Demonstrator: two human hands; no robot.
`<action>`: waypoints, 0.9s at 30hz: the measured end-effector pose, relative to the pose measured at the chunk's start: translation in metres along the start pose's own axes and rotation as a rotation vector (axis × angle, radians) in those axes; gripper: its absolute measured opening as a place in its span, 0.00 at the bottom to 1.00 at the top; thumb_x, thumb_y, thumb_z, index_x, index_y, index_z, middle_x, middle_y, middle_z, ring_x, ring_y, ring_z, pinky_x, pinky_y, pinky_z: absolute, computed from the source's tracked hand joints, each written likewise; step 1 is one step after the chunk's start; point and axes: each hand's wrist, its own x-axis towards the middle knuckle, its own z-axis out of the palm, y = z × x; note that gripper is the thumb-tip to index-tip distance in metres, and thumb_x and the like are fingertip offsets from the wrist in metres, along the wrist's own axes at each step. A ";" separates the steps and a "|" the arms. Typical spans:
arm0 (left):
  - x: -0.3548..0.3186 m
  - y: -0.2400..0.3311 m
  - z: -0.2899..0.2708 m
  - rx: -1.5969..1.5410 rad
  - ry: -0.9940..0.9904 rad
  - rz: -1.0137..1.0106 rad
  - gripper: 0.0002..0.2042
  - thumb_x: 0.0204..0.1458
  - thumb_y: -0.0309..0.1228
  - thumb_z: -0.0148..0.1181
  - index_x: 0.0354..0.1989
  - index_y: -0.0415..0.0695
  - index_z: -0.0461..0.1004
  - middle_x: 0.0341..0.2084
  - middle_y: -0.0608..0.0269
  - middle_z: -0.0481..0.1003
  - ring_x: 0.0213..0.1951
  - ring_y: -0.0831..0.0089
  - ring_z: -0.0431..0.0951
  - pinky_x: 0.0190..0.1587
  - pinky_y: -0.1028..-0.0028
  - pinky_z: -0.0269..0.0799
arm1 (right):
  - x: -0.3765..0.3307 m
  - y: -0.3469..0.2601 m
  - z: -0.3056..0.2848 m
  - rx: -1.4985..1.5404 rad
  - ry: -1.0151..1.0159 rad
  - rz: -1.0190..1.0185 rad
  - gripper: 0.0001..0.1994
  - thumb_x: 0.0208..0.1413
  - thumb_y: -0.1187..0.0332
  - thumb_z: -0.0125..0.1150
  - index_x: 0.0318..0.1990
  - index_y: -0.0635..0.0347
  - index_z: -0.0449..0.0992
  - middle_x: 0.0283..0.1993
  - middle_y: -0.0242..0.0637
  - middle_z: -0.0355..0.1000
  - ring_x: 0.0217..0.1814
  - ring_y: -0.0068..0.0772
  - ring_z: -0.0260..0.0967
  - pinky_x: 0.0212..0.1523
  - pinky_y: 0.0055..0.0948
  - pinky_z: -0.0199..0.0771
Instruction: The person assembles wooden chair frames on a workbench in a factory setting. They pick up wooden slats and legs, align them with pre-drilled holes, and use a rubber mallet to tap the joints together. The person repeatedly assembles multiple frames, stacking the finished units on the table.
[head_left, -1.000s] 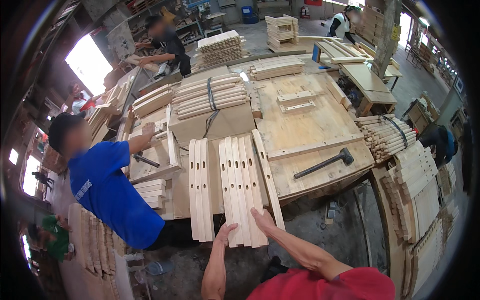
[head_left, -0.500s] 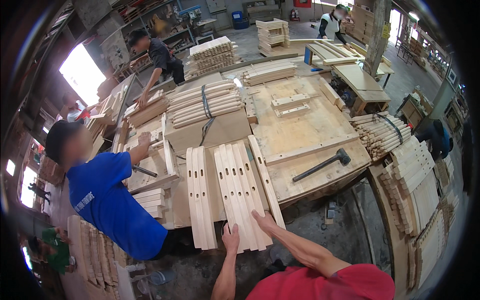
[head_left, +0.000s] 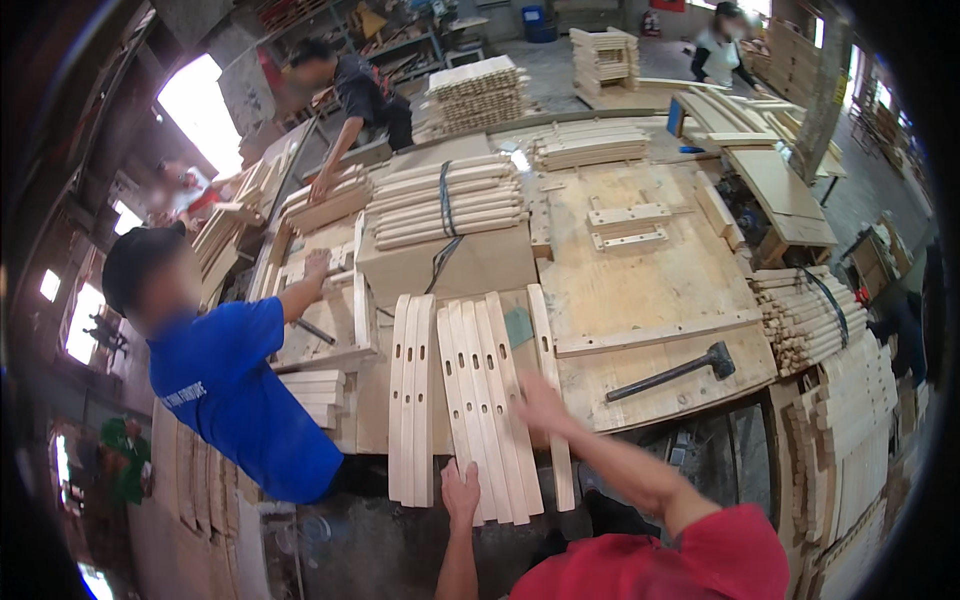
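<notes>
The broad plywood-topped table fills the middle of the workshop, stacked with timber. A person in a blue shirt leans over its left edge, one hand on small wooden pieces. A strapped bundle of long pale wooden rails lies at the far side. Nearer, a row of curved pale wooden slats with oblong slots lies side by side, overhanging the near edge. A black-headed mallet rests to their right. The right hand lies open and blurred on the slats' right side; the left hand presses flat, fingers spread, against their near ends.
</notes>
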 end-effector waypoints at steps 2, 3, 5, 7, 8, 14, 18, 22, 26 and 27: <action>0.011 0.005 0.003 0.045 0.109 0.016 0.23 0.60 0.38 0.60 0.58 0.35 0.71 0.49 0.35 0.73 0.54 0.40 0.72 0.58 0.52 0.68 | 0.074 -0.004 -0.024 -0.473 0.272 -0.253 0.16 0.52 0.73 0.57 0.50 0.65 0.74 0.54 0.50 0.74 0.66 0.55 0.64 0.64 0.60 0.59; 0.018 0.016 0.012 0.027 0.076 0.003 0.25 0.62 0.40 0.57 0.60 0.31 0.69 0.51 0.34 0.73 0.55 0.39 0.71 0.59 0.52 0.66 | 0.110 0.009 -0.042 -0.600 0.168 -0.281 0.17 0.52 0.72 0.58 0.51 0.64 0.75 0.55 0.49 0.74 0.68 0.52 0.63 0.66 0.63 0.56; 0.034 0.032 0.023 -0.002 -0.022 -0.079 0.26 0.63 0.42 0.56 0.61 0.31 0.68 0.52 0.33 0.72 0.56 0.38 0.71 0.60 0.51 0.66 | 0.159 0.037 -0.058 -0.867 0.026 -0.300 0.20 0.50 0.69 0.61 0.53 0.60 0.76 0.54 0.44 0.75 0.67 0.47 0.64 0.66 0.66 0.52; 0.044 0.043 0.030 -0.056 -0.005 -0.105 0.27 0.64 0.43 0.53 0.60 0.30 0.68 0.55 0.31 0.71 0.58 0.36 0.69 0.61 0.51 0.64 | 0.195 0.041 -0.053 -1.125 -0.046 -0.299 0.23 0.47 0.66 0.65 0.54 0.54 0.78 0.50 0.38 0.77 0.63 0.43 0.67 0.66 0.65 0.51; 0.052 0.046 0.031 -0.035 0.050 -0.090 0.26 0.63 0.45 0.53 0.55 0.29 0.70 0.51 0.31 0.72 0.55 0.35 0.70 0.59 0.50 0.65 | 0.212 0.038 -0.053 -1.121 -0.106 -0.345 0.21 0.45 0.63 0.67 0.50 0.53 0.80 0.48 0.37 0.78 0.62 0.42 0.68 0.66 0.65 0.51; 0.053 0.042 0.024 0.087 0.068 -0.303 0.28 0.62 0.48 0.53 0.45 0.27 0.75 0.45 0.29 0.74 0.50 0.35 0.72 0.56 0.48 0.65 | 0.242 0.013 -0.045 -1.024 -0.431 -0.386 0.23 0.41 0.51 0.77 0.46 0.47 0.85 0.46 0.35 0.81 0.58 0.40 0.75 0.64 0.64 0.52; 0.068 0.051 0.026 0.096 0.126 -0.212 0.26 0.63 0.47 0.52 0.45 0.28 0.75 0.43 0.29 0.75 0.49 0.36 0.73 0.54 0.48 0.66 | 0.276 0.005 -0.062 -0.802 -0.578 -0.165 0.19 0.46 0.58 0.73 0.47 0.49 0.85 0.50 0.35 0.82 0.57 0.45 0.76 0.58 0.68 0.59; 0.104 0.078 0.054 -0.081 0.058 -0.100 0.25 0.64 0.46 0.53 0.43 0.28 0.74 0.39 0.31 0.75 0.44 0.38 0.74 0.49 0.50 0.67 | 0.316 0.030 -0.139 -0.508 -0.072 -0.107 0.17 0.46 0.52 0.63 0.29 0.58 0.84 0.31 0.46 0.81 0.36 0.48 0.80 0.36 0.44 0.79; 0.107 0.052 0.040 -0.030 0.106 -0.177 0.23 0.64 0.44 0.55 0.41 0.29 0.75 0.35 0.35 0.75 0.41 0.40 0.74 0.47 0.52 0.68 | 0.298 0.023 -0.174 -0.181 -0.026 -0.089 0.19 0.46 0.52 0.64 0.31 0.62 0.83 0.32 0.49 0.81 0.37 0.50 0.80 0.38 0.45 0.79; 0.112 0.058 0.047 -0.040 0.114 -0.158 0.22 0.64 0.43 0.55 0.40 0.29 0.75 0.35 0.35 0.75 0.40 0.41 0.74 0.46 0.52 0.68 | 0.289 0.041 -0.198 -0.199 0.052 -0.136 0.20 0.47 0.52 0.65 0.34 0.64 0.82 0.33 0.49 0.81 0.36 0.49 0.80 0.37 0.44 0.79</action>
